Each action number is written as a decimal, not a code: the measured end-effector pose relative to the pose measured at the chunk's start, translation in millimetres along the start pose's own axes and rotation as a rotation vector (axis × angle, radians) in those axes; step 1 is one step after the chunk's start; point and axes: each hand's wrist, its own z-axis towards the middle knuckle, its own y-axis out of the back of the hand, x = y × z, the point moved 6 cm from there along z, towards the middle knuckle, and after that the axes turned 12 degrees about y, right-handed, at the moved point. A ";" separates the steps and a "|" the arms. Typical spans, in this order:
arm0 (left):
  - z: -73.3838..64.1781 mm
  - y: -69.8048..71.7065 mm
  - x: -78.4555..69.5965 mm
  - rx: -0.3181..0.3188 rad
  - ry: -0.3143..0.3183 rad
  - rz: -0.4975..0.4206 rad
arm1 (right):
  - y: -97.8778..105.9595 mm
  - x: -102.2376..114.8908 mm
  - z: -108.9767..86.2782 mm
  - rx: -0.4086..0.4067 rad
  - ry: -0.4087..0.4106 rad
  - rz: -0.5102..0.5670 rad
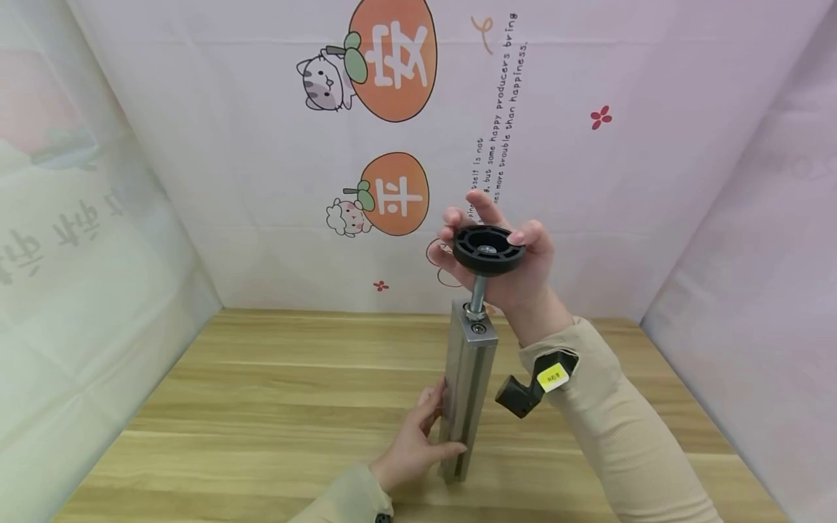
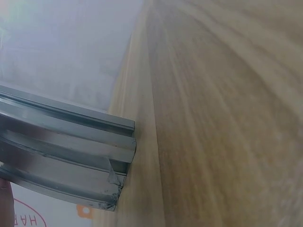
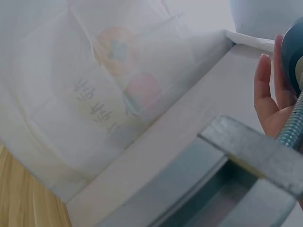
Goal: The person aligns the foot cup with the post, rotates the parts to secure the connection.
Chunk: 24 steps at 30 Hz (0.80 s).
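A silver aluminium profile [image 1: 466, 392] stands roughly upright, slightly tilted, on the wooden table. A plate with a screw caps its top, and out of it rises a threaded stem [image 1: 479, 294] with a nut, carrying a round black levelling foot [image 1: 489, 249]. My left hand [image 1: 415, 443] grips the profile low down, thumb across the front, fingers round the far side. Up at the foot, my right hand [image 1: 523, 272] holds the rim with its thumb, other fingers spread about its far side. The profile's grooved lower end [image 2: 66, 146] shows close to the tabletop in the left wrist view.
The wood-grain tabletop [image 1: 294, 407] extends around the profile. A printed white cloth [image 1: 556, 181] hangs behind, with further cloth walls [image 1: 85, 218] on both sides. A black wrist camera mount [image 1: 523, 392] sticks out from my right sleeve near the profile.
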 end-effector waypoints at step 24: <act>0.1 -0.6 2.1 -0.009 -0.004 0.013 | 0.6 16.2 -9.4 0.064 0.057 -0.455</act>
